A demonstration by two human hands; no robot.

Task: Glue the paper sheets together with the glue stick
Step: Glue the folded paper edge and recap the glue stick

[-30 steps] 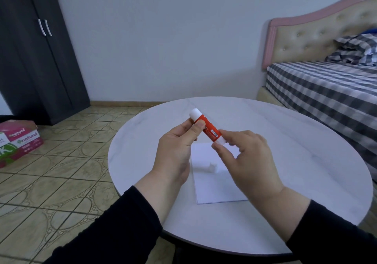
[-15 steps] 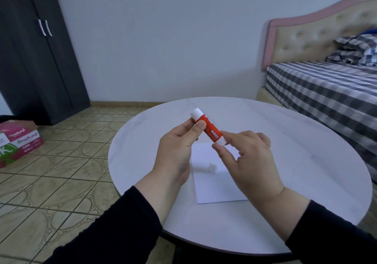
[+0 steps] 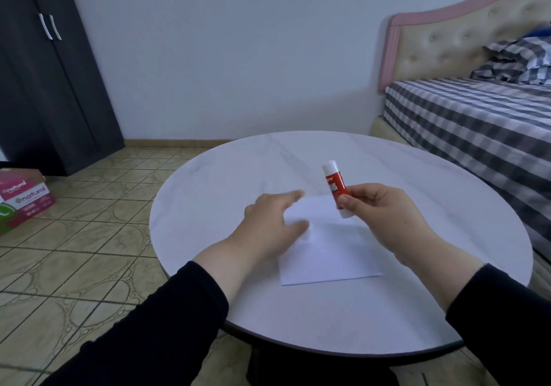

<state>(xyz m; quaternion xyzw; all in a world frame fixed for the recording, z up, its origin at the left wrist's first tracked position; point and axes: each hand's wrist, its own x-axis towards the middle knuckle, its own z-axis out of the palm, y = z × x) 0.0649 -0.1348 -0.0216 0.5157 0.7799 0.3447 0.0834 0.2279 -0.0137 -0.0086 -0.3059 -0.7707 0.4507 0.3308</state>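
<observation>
A round white table stands in a bedroom, with a dark wardrobe at far left and a bed with checked bedding at right. The paper sheets lie flat on the table near its centre, their edges roughly aligned as one stack.

The right hand pinches the lower end of the glue stick between thumb and fingers, holding it nearly upright above the far right part of the paper. The white end points up; whether it is a cap cannot be determined.

The left hand is spread and blurred, fingers extended over the far left corner of the paper. Contact with the sheet cannot be confirmed.

Judged step: preparation before applying glue. The next move likely requires separating or steadying the top sheet with the left hand, exposing the glue, then bringing the stick down onto the paper.
</observation>
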